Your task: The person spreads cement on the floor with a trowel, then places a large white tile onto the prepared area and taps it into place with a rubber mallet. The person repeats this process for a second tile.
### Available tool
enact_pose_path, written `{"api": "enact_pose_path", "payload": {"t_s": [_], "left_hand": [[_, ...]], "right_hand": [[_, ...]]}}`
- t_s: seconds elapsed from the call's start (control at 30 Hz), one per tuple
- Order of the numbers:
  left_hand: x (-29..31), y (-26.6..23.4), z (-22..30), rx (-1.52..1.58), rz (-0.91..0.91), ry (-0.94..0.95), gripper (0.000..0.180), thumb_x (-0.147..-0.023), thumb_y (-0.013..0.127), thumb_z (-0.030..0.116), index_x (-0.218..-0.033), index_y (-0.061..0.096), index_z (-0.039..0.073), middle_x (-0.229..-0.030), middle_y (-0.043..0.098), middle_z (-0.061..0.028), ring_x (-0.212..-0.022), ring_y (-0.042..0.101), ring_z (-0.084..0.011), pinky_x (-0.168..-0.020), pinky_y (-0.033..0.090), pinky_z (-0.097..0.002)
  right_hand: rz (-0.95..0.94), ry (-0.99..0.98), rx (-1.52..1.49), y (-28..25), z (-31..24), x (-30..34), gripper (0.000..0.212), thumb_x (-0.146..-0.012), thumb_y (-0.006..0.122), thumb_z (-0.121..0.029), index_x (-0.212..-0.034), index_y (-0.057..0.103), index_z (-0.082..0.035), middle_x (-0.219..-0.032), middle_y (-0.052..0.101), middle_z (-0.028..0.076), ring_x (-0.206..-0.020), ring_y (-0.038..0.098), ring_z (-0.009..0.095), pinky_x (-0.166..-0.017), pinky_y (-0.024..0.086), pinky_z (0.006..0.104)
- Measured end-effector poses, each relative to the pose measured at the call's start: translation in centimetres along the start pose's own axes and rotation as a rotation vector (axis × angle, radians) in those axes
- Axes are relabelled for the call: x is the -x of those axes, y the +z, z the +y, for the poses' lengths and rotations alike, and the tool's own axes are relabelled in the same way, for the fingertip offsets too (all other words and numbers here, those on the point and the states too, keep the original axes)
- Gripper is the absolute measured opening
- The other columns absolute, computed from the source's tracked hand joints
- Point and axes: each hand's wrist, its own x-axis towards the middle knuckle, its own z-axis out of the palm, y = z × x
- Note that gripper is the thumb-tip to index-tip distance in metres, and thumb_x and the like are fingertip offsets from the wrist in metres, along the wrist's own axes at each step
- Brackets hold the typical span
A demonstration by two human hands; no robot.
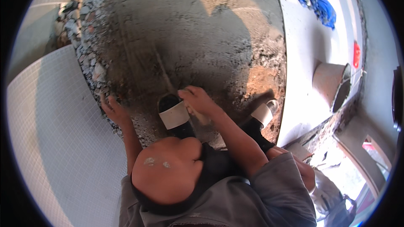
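Observation:
My right hand (198,102) is closed around a long thin pale tool (167,77), blurred by motion. The tool slants forward and left over grey wet mortar (168,21), and a pale part of it shows below my fist. I cannot make out its exact kind. My left hand (115,111) holds nothing, its fingers apart, beside the gravel strip (89,54) and a white tiled surface (63,134). Between my hands is one foot in a black slipper with a light strap (174,117); the other slipper (262,114) is planted farther right.
Loose gravel and rubble run along the mortar's left edge. On the right lies a white surface (299,80) with a blue plastic bag (315,2), a cylindrical pipe piece (332,85) and a small red object (356,54). Brown soil (263,82) borders the mortar near my right foot.

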Motion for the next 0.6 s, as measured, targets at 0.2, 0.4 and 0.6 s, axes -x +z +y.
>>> {"api": "enact_pose_path", "payload": {"t_s": [0.2, 0.4, 0.6], "left_hand": [[-1.4, 2.4, 2.2, -0.122, -0.103, 0.119, 0.056, -0.099, 0.044, 0.038, -0.140, 0.036, 0.001, -0.133, 0.045, -0.0221, -0.121, 0.048, -0.0304, -0.096, 0.041, -0.0406], [-1.5, 5.5, 3.8, 0.020, -0.180, 0.032, 0.054, -0.098, 0.045, 0.035, -0.137, 0.038, -0.001, -0.135, 0.043, -0.0227, -0.122, 0.047, -0.0311, -0.097, 0.041, -0.0399], [-1.4, 6.2, 5.3, 0.049, -0.227, 0.013, 0.051, -0.099, 0.044, 0.032, -0.137, 0.039, -0.001, -0.135, 0.043, -0.0217, -0.121, 0.048, -0.0303, -0.098, 0.042, -0.0377]], "right_hand": [[0.361, -0.037, -0.290, -10.7, 2.0, 7.2, 0.049, -0.088, 0.063, -0.032, -0.116, 0.050, 0.006, -0.075, 0.060, 0.006, -0.056, 0.055, 0.012, -0.048, 0.048, 0.0253], [0.364, -0.340, -0.597, -9.3, -0.3, 8.3, 0.053, -0.086, 0.065, -0.039, -0.111, 0.052, 0.006, -0.073, 0.058, 0.008, -0.057, 0.056, 0.014, -0.051, 0.048, 0.0261], [0.168, -0.068, -0.199, -8.2, -2.1, 2.1, 0.046, -0.088, 0.064, -0.034, -0.108, 0.054, 0.006, -0.072, 0.054, 0.006, -0.061, 0.054, 0.014, -0.050, 0.045, 0.0290]]}}
